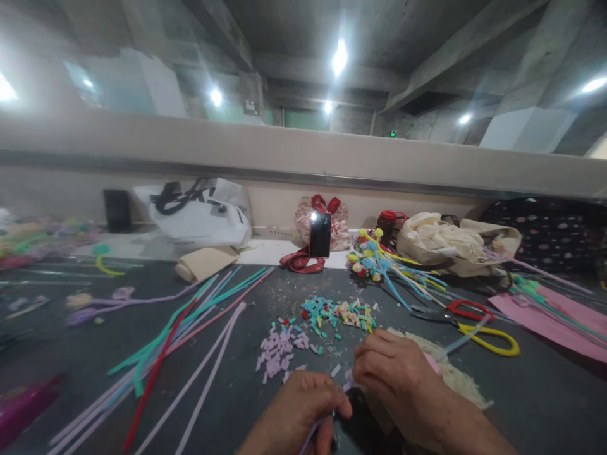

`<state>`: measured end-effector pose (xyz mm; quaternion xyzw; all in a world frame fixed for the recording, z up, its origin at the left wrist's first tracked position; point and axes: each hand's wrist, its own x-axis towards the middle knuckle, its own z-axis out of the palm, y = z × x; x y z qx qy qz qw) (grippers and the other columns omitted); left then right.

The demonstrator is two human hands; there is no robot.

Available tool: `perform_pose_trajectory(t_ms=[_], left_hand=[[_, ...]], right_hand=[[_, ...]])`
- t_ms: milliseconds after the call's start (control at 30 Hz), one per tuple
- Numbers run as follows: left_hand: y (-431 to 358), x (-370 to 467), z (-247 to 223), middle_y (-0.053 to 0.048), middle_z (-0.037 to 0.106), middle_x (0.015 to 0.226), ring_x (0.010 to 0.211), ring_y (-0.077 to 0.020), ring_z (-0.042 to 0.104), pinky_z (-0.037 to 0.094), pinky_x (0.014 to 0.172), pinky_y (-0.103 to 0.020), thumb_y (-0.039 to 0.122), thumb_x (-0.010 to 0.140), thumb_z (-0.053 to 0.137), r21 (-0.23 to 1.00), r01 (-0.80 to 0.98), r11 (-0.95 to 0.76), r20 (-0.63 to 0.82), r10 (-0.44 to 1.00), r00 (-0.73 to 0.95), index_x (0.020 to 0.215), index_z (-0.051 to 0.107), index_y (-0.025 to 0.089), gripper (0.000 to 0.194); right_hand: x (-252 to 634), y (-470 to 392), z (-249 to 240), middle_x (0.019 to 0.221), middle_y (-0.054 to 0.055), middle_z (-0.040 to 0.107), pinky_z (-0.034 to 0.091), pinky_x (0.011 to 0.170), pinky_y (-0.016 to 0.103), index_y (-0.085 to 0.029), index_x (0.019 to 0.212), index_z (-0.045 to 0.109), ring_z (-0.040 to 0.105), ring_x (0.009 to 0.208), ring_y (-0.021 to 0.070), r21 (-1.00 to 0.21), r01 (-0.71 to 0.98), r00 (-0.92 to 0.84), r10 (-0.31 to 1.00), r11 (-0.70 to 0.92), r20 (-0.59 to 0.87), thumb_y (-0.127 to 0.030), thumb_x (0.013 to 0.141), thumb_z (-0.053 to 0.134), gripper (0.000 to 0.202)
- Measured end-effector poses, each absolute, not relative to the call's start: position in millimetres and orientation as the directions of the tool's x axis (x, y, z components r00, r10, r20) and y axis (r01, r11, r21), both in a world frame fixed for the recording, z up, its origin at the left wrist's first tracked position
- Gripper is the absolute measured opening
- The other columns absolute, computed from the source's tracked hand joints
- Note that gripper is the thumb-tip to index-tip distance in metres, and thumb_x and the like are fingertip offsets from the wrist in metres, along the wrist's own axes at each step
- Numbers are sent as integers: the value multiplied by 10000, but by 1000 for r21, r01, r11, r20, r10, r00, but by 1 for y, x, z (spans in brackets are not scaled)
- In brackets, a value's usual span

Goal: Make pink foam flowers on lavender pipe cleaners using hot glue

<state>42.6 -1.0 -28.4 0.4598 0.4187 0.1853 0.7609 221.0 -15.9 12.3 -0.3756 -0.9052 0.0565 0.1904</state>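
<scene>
At the near edge of the dark, matte tabletop [251, 341], the left hand [308, 407] has thumb and fingers drawn together on a slim lilac fuzzy stem [310, 436], mostly hidden by the hand and cut off below. Just beside it, the right hand [398, 379] is curled with its fingertips turned out of sight; whether it has hold of anything, I cannot tell. Its wrist partly covers a crumpled, pale cloth-like piece [446, 363].

Open tabletop lies between the left hand and the long, fuzzy lilac, teal and red stems [159, 360] to its left. Just beyond the grip are short, soft lilac clippings [277, 354], then loose multicoloured clippings [327, 313]. Beyond the right hand lie metal scissors with red and yellow loop handles [474, 322], then a bundle of fuzzy-stemmed flowers [372, 256]. Farthest, a glossy upright phone [320, 234] leans against a red-and-white patterned fabric bag [339, 221].
</scene>
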Motion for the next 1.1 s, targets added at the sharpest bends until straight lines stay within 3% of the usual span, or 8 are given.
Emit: perform_pose_trajectory(t_ms=[233, 333, 433, 533, 600, 667, 800, 1100], left_hand=[[-1, 45, -31, 56, 432, 226, 193, -48, 277, 153, 307, -167, 389, 599, 520, 854, 72, 515, -456, 674, 582, 577, 576, 152, 244], [0, 45, -33, 50, 448, 235, 200, -48, 292, 140, 303, -164, 453, 586, 528, 851, -2, 526, -428, 695, 577, 598, 566, 157, 299], [2, 43, -34, 49, 470, 258, 211, -47, 306, 133, 304, -160, 508, 568, 550, 841, -92, 533, -384, 708, 592, 634, 556, 163, 351], [4, 41, -35, 57, 471, 276, 221, -39, 296, 122, 311, -159, 529, 563, 571, 832, -139, 537, -356, 709, 608, 657, 549, 164, 377], [5, 40, -35, 61, 465, 280, 226, -37, 289, 111, 314, -164, 536, 566, 571, 839, -137, 526, -342, 705, 621, 660, 553, 159, 389], [5, 40, -36, 60, 453, 273, 228, -38, 278, 95, 316, -174, 534, 566, 568, 860, -115, 497, -319, 699, 640, 638, 559, 153, 388], [5, 38, -38, 51, 432, 264, 246, -44, 289, 114, 322, -192, 495, 577, 555, 909, -63, 412, -270, 698, 664, 552, 561, 141, 355], [-10, 41, -41, 74, 347, 251, 242, -39, 224, 91, 319, -187, 327, 672, 461, 863, -136, 487, -322, 737, 595, 476, 492, 154, 264]], right_hand=[[226, -17, 13, 849, 45, 632, 414, 695, 275, -208, 862, 603, 535, 762, 150, -341, 612, -603, 701, 713, 382, -161, 844, 427, 183], [234, -15, 10, 952, 66, 611, 433, 723, 274, -218, 996, 580, 552, 843, 161, -405, 592, -512, 713, 697, 479, -145, 831, 444, 226], [238, -13, 8, 963, 65, 601, 434, 739, 271, -221, 1002, 579, 551, 887, 169, -522, 559, -374, 758, 644, 534, -141, 816, 461, 234], [231, -14, 4, 846, 39, 615, 439, 695, 280, -226, 939, 605, 572, 800, 169, -765, 465, -179, 893, 447, 413, -216, 812, 475, 182], [223, -14, -1, 794, 31, 622, 446, 651, 282, -215, 947, 605, 578, 735, 170, -915, 305, -113, 964, 263, 239, -271, 779, 520, 197], [214, -16, -6, 802, 33, 627, 444, 628, 273, -197, 967, 597, 576, 716, 167, -986, 111, -100, 989, 124, 113, -279, 707, 593, 273], [205, -19, -9, 901, 24, 613, 414, 618, 237, -210, 1014, 582, 549, 708, 139, -997, -69, -169, 984, 37, 48, -177, 570, 675, 455], [212, -22, 2, 698, -53, 565, 322, 503, 161, -201, 894, 621, 442, 608, 87, -995, 89, -342, 940, 36, 4, -32, 508, 605, 422]])
